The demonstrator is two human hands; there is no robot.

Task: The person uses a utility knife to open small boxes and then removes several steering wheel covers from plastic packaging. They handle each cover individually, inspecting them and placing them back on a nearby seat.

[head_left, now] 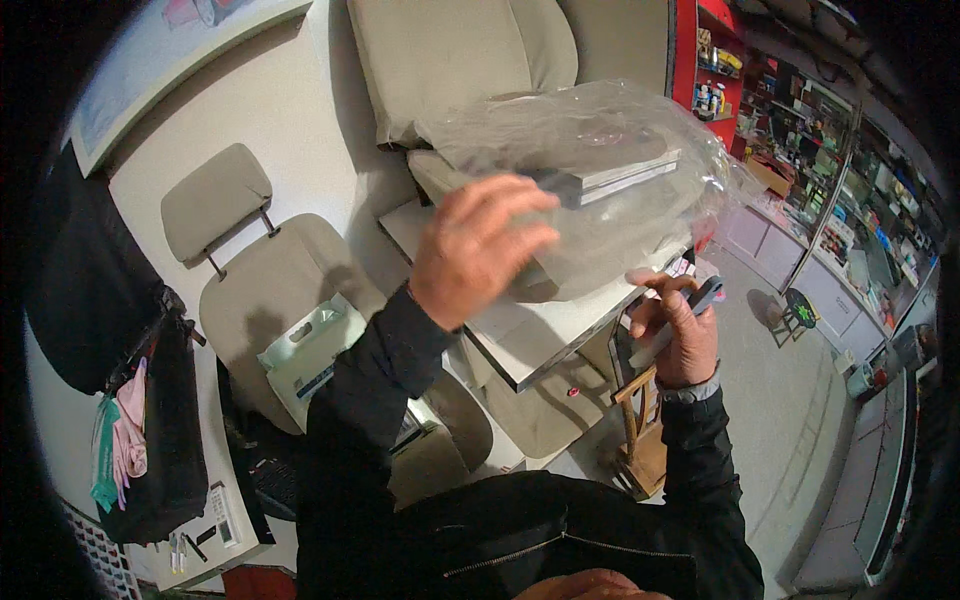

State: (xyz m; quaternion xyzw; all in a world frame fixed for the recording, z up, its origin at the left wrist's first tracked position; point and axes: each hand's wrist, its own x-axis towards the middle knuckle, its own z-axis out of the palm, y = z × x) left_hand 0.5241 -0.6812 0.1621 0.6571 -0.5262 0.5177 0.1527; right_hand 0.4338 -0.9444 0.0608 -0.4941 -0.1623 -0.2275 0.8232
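My left hand (482, 248) hovers at the near left side of a large clear plastic bag (640, 225). Its fingers are stretched out and slightly blurred; whether they touch the plastic I cannot tell. Through the bag shows a flat dark thing with a silvery edge (628, 178). Under the bag lies a white board (530, 345) with dark edges, on top of a beige seat. To the right of the board, my right hand (682, 335) is closed around a slim tool (709, 291) with a grey end; my fingers hide most of it, so its kind is unclear.
Beige car seats (270, 262) stand against the wall at left, one bearing a pale green packet (312, 350). A wooden stool (640, 455) stands below my right hand. Black bags (165, 440) hang at far left. Red shelves (716, 75) and counters line the right side.
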